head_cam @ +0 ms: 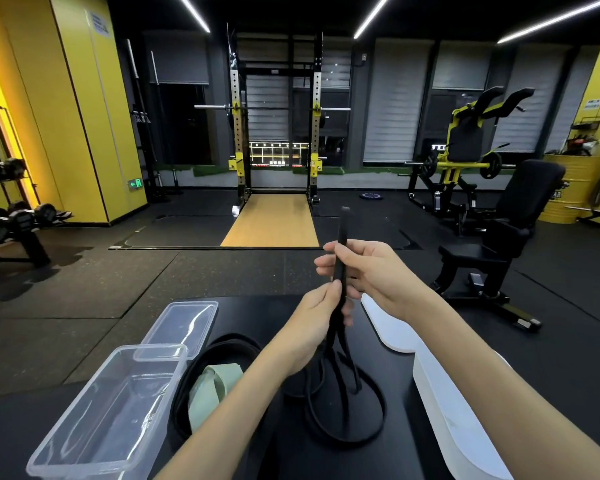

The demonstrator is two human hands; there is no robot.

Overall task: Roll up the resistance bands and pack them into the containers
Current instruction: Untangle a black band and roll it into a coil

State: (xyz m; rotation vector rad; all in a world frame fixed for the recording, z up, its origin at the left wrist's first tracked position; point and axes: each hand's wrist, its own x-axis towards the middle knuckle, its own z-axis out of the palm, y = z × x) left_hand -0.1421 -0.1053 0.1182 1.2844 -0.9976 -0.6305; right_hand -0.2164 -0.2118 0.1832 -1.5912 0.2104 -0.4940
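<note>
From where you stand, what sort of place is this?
A gym, most likely: a squat rack holding a barbell stands ahead, dumbbells sit on a stand at the left, and a yellow weight machine is at the right.

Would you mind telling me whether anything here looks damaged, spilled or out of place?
Nothing stands out: the left hand and right hand hold the black band upright, the green band lies loose, and both clear containers sit empty.
</note>
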